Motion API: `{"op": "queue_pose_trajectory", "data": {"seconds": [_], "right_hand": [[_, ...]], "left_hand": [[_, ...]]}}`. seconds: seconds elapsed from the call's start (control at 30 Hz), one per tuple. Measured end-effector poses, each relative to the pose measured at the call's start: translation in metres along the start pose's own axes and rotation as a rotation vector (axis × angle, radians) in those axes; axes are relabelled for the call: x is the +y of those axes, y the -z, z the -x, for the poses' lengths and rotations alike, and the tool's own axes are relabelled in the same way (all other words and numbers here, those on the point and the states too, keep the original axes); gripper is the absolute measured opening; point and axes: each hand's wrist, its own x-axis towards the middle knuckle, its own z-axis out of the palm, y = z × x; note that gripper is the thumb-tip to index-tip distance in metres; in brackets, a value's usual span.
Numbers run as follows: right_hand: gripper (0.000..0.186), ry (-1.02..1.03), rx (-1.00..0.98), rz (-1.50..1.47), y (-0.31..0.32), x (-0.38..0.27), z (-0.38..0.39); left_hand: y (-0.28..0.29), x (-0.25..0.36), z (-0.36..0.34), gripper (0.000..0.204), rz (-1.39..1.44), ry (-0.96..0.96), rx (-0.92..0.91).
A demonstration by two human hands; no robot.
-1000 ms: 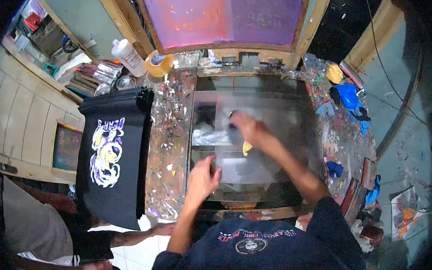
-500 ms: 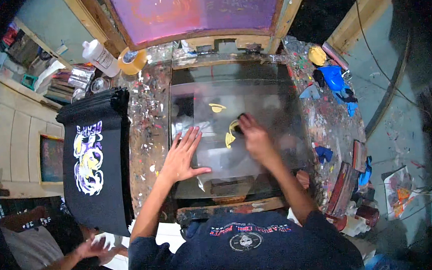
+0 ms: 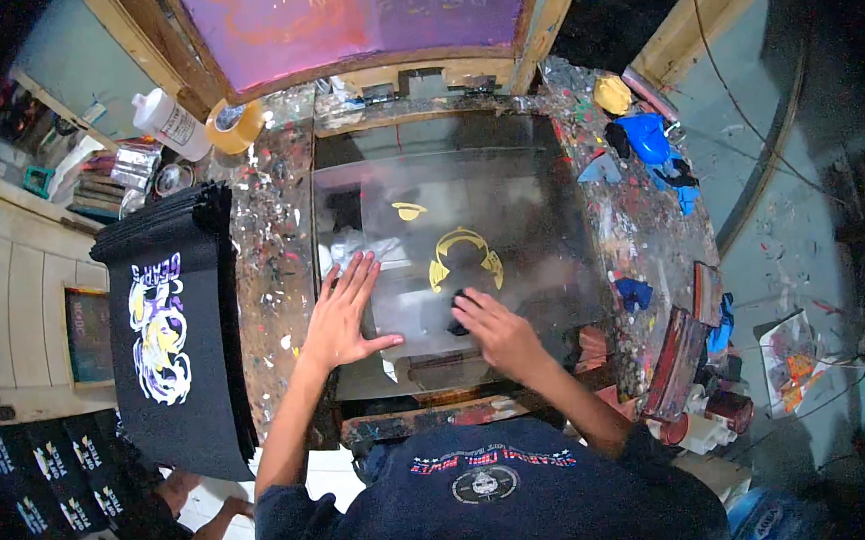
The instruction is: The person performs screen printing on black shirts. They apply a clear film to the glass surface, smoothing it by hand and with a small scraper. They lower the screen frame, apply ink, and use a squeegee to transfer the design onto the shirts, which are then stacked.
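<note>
Resting left hand (image 3: 341,322) open, fingers spread, at the left edge of a clear sheet (image 3: 523,198) on the table (image 3: 271,231); gripping a black pad (image 3: 459,313) in right hand (image 3: 498,338), just below a yellow print (image 3: 462,233), hiding a patch of sheet. Hemmed by black cloth stack (image 3: 202,417), bottle (image 3: 172,125) and tape roll (image 3: 235,129) at left, blue scrap (image 3: 647,140) at right.

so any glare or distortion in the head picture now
Head view: pale reflections on the glossy work surface; head view: fisheye bowing the right edge of the paint-spattered table; head view: black vignetting in the corners.
</note>
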Motion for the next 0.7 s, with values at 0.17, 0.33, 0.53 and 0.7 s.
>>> {"op": "queue_pose_trajectory", "data": {"seconds": [0.17,0.33,0.53,0.7], "right_hand": [[0.052,-0.335,0.159,0.028,0.022,0.048,0.011],[0.049,-0.271,0.212,0.085,-0.015,0.036,-0.03],[0.047,-0.166,0.107,0.077,-0.009,0.039,-0.01],[0.051,-0.195,0.129,0.05,-0.012,0.036,-0.026]], "left_hand": [[0.001,0.0,0.002,0.123,-0.012,0.024,-0.014],[0.0,0.0,-0.003,0.122,-0.003,0.015,0.0],[-0.001,0.001,0.002,0.12,0.001,0.012,0.007],[-0.005,-0.001,-0.001,0.123,0.012,0.019,-0.015]]}}
